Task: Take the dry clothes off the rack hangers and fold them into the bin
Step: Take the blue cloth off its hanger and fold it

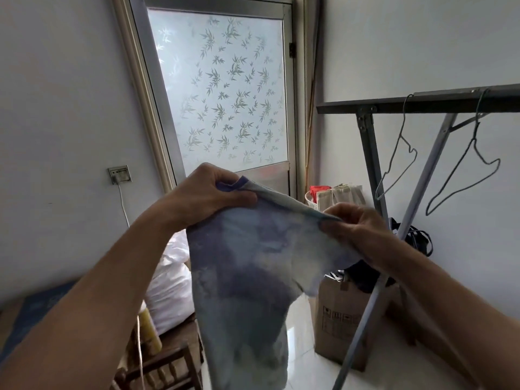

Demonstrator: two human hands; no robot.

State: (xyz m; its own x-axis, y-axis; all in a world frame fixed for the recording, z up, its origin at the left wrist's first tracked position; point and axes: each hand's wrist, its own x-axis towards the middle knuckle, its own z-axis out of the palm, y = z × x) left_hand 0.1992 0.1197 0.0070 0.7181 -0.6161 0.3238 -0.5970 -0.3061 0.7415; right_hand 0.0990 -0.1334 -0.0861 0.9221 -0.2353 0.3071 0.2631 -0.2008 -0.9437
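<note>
A blue and white tie-dye garment (247,277) hangs in front of me, held up by its top edge. My left hand (208,190) pinches the upper left corner, where a purple trim shows. My right hand (357,226) pinches the upper right corner. The cloth drops down toward the floor between my arms. To the right stands the dark metal rack (422,104) with two bare wire hangers (399,161) (467,170) on its bar. A cardboard box (340,322) with dark clothes on top sits under the rack, partly hidden by the garment.
A frosted glass door (225,88) with a leaf pattern is straight ahead. A white sack (171,280) and a wooden stool (163,364) are at the lower left. A white basket with bags (334,195) stands in the far corner. The rack's slanted leg (363,336) crosses the tiled floor.
</note>
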